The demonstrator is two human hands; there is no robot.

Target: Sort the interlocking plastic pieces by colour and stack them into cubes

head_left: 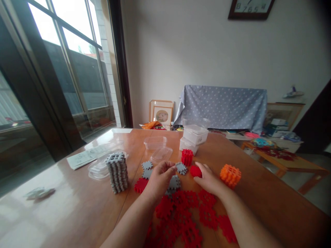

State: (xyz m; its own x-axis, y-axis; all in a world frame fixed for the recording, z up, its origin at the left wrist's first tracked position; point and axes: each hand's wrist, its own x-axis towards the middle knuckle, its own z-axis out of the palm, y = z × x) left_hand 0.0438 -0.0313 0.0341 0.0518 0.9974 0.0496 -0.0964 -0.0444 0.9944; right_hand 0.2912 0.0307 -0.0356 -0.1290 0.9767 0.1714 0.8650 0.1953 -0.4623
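My left hand (161,179) is closed in a pinch, its fingertips at the edge of a small grey interlocking tile (181,168) with notched sides. Curled around a red interlocking tile (196,171) is my right hand (208,179), thumb below and fingers above. Just behind them stands a stack of red tiles (187,157). Several loose red tiles (208,215) lie spread between my forearms, some overlapping. Another grey tile (173,183) is partly hidden by my left hand, and more grey tiles (147,165) lie left of it.
A tall stack of grey tiles (117,174) stands at the left, and an orange stack (230,175) at the right. Clear plastic tubs (155,142), lids (161,155) and white boxes (196,134) are farther back. Papers (81,160) and a small packet (40,193) lie left on the wooden table (85,203).
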